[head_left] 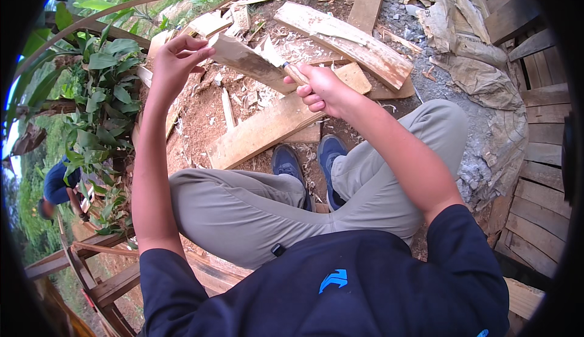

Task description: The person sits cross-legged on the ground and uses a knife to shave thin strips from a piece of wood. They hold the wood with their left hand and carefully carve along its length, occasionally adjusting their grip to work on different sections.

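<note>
With your right hand [323, 89] clamped round the knife [296, 74], take shallow strokes along the wooden piece [248, 61] at eleven o'clock, parted fingers of your left hand [173, 60] well clear.

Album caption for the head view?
Right hand grips a wooden-handled tool, left hand at a wood piece, shavings below.

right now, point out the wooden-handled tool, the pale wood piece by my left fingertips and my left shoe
Wooden-handled tool [295, 73]: head view, on its handle.
Pale wood piece [246, 59]: head view, on its long side.
Left shoe [286, 162]: head view, on its upper.
</note>
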### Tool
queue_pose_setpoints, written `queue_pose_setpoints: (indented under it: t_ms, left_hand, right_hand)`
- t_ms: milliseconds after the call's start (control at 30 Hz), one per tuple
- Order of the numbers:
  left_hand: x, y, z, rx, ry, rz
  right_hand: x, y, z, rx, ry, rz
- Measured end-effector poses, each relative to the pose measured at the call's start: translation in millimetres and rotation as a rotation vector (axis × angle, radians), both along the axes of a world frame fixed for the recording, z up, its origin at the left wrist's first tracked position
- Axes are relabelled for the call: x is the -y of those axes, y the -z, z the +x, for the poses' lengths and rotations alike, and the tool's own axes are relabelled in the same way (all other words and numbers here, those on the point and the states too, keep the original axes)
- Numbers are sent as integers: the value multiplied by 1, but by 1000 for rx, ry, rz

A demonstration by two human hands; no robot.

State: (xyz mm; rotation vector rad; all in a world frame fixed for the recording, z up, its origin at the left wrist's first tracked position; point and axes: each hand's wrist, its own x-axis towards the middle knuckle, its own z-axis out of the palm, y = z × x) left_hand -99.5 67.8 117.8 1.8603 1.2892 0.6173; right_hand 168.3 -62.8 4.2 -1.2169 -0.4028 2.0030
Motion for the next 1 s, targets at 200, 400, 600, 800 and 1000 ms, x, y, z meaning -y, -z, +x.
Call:
queue_pose_setpoints:
  t_ms: [200, 400, 600, 800, 1000]
  left_hand:
    - [0, 2, -4, -7, -15, 20]
    - [0, 0, 5, -30, -11, 26]
    - [0, 6, -3, 23, -28, 21]
    - [-2, 6, -6, 39, -25, 25]
    - [2, 1, 0, -3, -65, 21]
  right_hand:
    - [6, -23, -24, 894, 296, 644]
    - [19, -1, -29, 1348, -291, 550]
    - [11, -19, -26, 1297, -103, 635]
    - [24, -39, -38, 1080, 325, 876]
    - [15, -15, -34, 1311, -220, 658]
